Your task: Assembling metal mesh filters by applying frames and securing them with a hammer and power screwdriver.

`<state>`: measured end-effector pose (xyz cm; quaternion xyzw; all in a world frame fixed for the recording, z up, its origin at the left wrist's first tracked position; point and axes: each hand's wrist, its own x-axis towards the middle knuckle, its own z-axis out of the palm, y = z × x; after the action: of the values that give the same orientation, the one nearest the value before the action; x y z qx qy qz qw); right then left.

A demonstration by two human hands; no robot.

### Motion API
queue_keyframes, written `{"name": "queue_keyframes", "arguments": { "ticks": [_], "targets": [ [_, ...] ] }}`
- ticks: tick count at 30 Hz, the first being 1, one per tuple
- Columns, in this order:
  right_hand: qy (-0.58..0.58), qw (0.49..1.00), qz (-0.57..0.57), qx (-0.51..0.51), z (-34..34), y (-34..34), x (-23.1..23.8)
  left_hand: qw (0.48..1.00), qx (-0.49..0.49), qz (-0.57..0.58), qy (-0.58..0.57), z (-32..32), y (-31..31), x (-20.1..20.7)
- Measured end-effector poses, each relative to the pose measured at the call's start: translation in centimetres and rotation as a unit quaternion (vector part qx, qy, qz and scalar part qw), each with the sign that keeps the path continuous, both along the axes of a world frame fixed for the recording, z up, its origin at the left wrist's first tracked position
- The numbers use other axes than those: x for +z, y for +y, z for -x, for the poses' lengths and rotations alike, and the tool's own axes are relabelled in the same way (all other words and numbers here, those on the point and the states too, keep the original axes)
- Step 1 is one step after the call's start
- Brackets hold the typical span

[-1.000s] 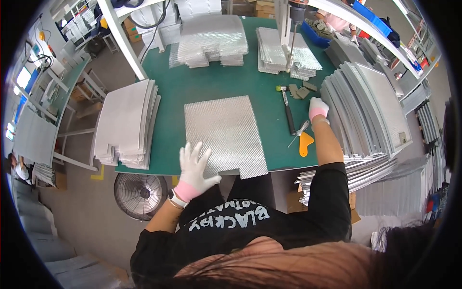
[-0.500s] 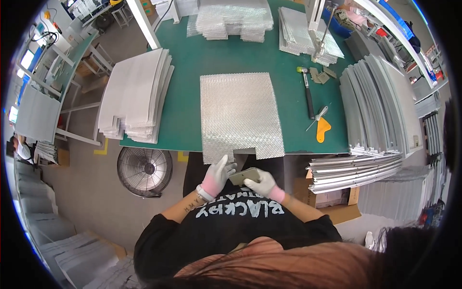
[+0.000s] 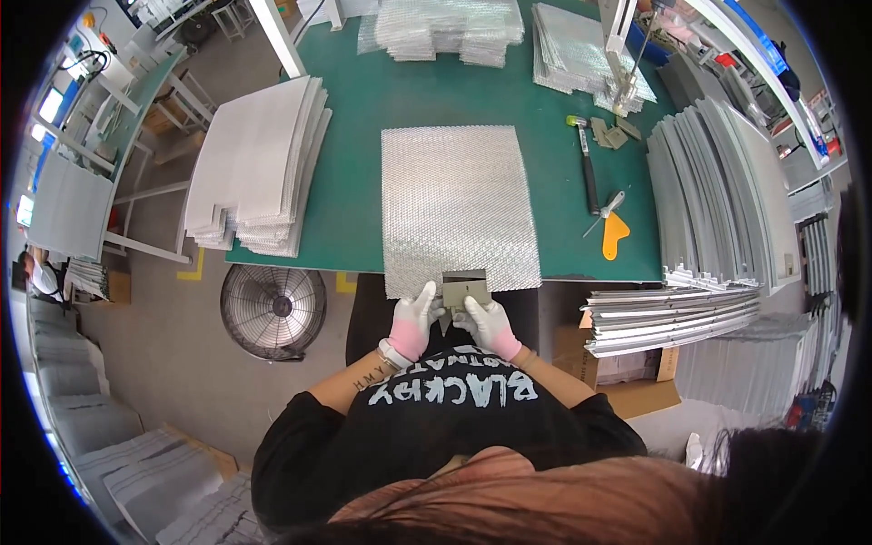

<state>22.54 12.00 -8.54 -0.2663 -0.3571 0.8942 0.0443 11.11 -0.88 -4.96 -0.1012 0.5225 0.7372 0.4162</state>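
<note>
A silver mesh panel (image 3: 459,195) with a honeycomb-like texture lies flat on the green table, its notched near edge reaching over the table's front edge. At that notch is a small olive-grey rectangular plate (image 3: 461,292). My right hand (image 3: 491,328), in a white glove with a pink cuff, grips the plate with its thumb on top. My left hand (image 3: 412,322), gloved alike, is closed at the tab left of the notch, thumb over the panel. Its fingers curl beneath, partly hidden, close to the plate's left side.
Stacked white notched sheets (image 3: 250,154) stand at the left. A hammer (image 3: 589,173), a screwdriver (image 3: 607,211), an orange scraper (image 3: 615,238) and several small grey pieces (image 3: 610,133) lie to the right. Beyond them are upright grey panels (image 3: 699,195). A floor fan (image 3: 277,309) stands below left.
My right hand has brought the plate up and forward into the panel's notch, turning it straighter. My left hand has moved slightly forward along the tab. The whole view has shifted a little.
</note>
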Motion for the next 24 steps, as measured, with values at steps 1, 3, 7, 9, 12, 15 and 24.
{"name": "queue_keyframes", "arguments": {
  "ticks": [1,3,7,9,12,15,24],
  "targets": [
    [-0.027,0.999,-0.039,-0.007,0.1,-0.1,0.5,1.0,-0.001,0.0,0.0,0.0,-0.1,-0.2],
    [-0.036,0.997,-0.068,-0.007,0.0,-0.2,1.0,0.999,0.001,-0.029,-0.016,0.0,-0.2,-0.9],
    [-0.057,0.99,-0.122,-0.031,-0.3,-0.6,0.9,0.999,0.003,-0.031,-0.019,-0.2,-0.1,-0.7],
    [-0.062,0.988,-0.14,-0.029,-0.5,-0.6,1.0,0.999,-0.004,-0.032,0.003,-0.3,-0.3,-0.7],
    [-0.063,0.987,-0.145,-0.011,-0.4,-0.3,1.4,1.0,-0.018,-0.022,0.011,-0.4,-0.4,-1.0],
    [-0.047,0.996,-0.081,0.004,-0.4,-0.2,0.2,0.996,-0.045,-0.071,0.004,-0.5,-0.5,-1.0],
    [0.004,0.942,-0.31,-0.13,-0.8,0.4,-1.0,0.955,-0.238,0.078,0.156,0.2,0.2,0.5]
  ]
}}
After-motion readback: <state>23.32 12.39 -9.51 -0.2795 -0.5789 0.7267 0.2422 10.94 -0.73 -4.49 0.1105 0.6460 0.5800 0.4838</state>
